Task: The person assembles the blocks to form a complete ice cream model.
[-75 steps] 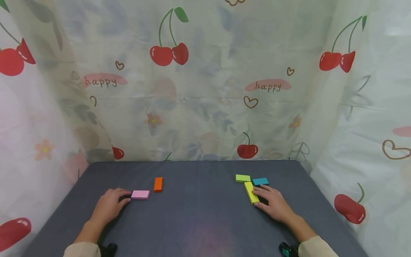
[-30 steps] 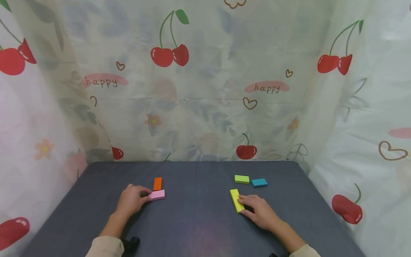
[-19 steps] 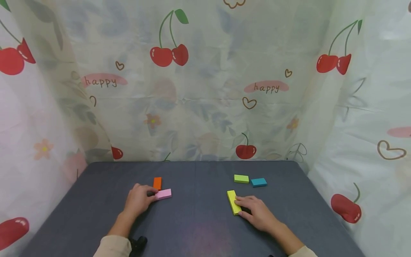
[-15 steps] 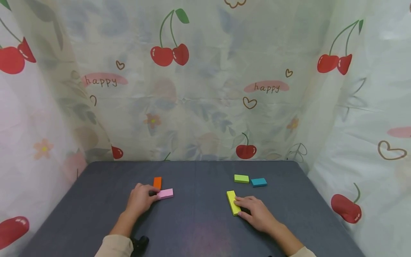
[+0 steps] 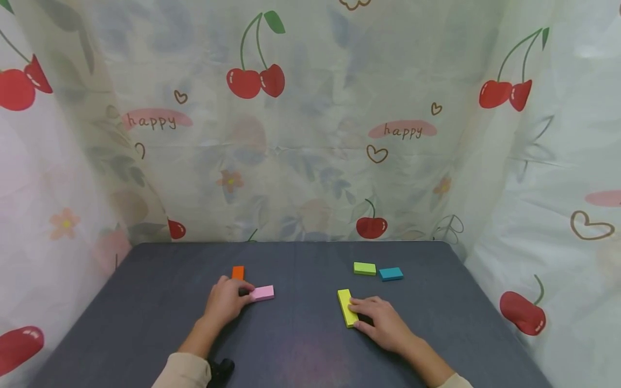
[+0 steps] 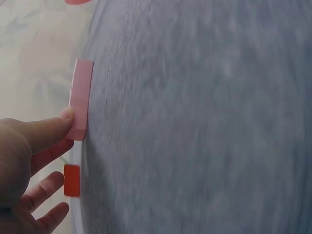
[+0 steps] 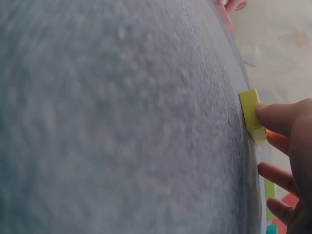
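Head view: your left hand pinches the pink block, your right hand the yellow block; both have slid inward, so the gap seems to be narrowing. Beyond your left fingers is one orange block; beyond your right, one lime block and one blue block: five blocks, one per colour.

Left wrist: your thumb grips the pink block's near end.

Right wrist: your thumb presses the yellow block, other fingers spread.
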Motion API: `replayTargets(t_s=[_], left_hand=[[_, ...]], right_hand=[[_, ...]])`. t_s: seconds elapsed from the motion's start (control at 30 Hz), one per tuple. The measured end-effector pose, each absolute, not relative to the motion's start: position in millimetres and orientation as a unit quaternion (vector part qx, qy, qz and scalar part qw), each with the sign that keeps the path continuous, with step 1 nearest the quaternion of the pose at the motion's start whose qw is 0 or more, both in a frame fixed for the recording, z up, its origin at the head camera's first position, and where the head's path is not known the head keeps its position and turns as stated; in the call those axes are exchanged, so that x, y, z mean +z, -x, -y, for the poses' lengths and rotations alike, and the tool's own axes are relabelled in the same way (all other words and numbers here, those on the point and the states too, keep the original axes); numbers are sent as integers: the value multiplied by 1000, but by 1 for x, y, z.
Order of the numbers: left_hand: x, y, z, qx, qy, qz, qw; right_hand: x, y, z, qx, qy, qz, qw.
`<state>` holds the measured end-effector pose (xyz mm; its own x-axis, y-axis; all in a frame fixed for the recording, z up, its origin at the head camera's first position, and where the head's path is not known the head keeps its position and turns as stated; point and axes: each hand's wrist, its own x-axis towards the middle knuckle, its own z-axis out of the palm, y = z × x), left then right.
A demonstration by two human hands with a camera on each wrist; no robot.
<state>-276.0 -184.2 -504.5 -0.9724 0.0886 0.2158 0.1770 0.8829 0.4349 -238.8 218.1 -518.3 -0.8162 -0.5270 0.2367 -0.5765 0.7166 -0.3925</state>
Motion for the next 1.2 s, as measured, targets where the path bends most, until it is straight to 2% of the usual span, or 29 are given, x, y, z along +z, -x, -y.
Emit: replayTargets(t_s=[0.37,0.83,1.2], left_hand=[[-509,276,158,-244,80,960,109],[-508,275,130,-257,82,957,102],[-509,274,110,-258,106,954,111]], right_hand=[[-517,232,-206,238,-298,924,34],[-514,227,-192,223,-319,920,53],[-510,225,-178,203,-326,923,25]])
